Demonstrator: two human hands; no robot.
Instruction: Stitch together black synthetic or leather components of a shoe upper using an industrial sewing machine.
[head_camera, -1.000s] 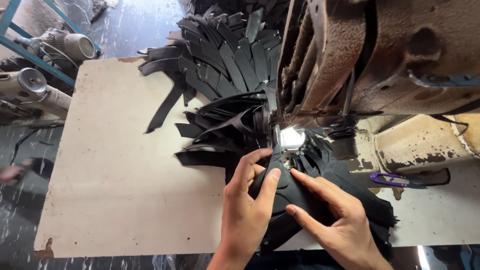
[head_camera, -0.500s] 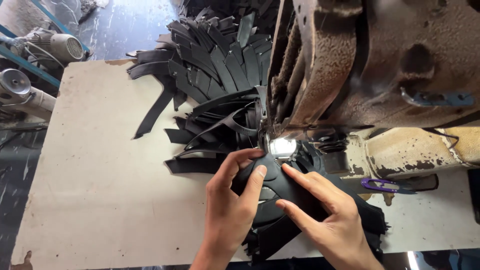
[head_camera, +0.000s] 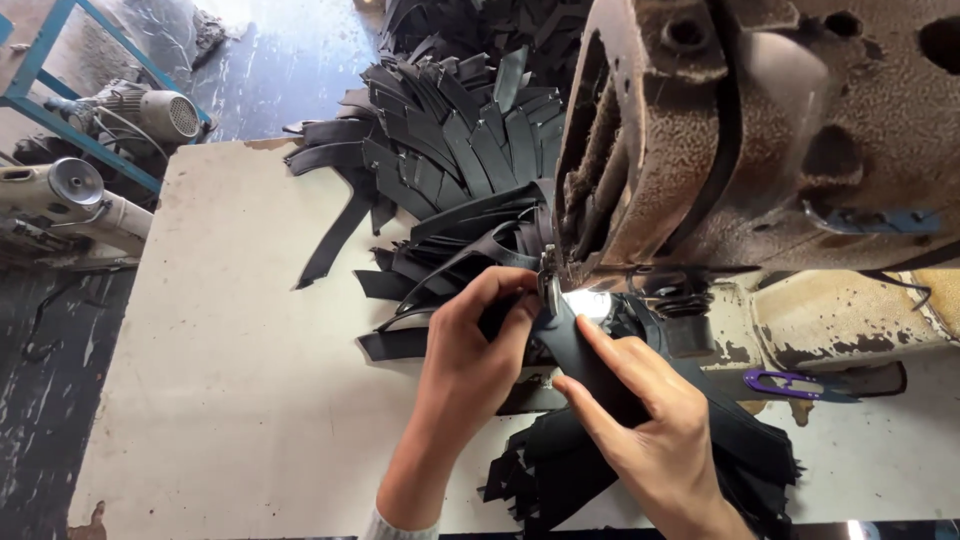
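A pale worktable (head_camera: 230, 400) carries fanned stacks of black strips (head_camera: 450, 150). At the rusty sewing machine (head_camera: 760, 130), the left hand (head_camera: 470, 370) pinches a black strip (head_camera: 575, 350) by the needle; the right hand (head_camera: 660, 440) presses flat fingers on it. Stitching looks underway; the next move calls for steady, even feeding.

The black strap piece (head_camera: 572, 352) is a narrow, flat, dark strip with a matte surface. It lies slanted on the machine bed, with its upper end under the lit needle area and its lower end running down toward the heap of black pieces (head_camera: 560, 465) near the table edge. The left hand (head_camera: 472, 362) pinches it at the upper end, and the right hand (head_camera: 650, 425) presses flat on its middle part.
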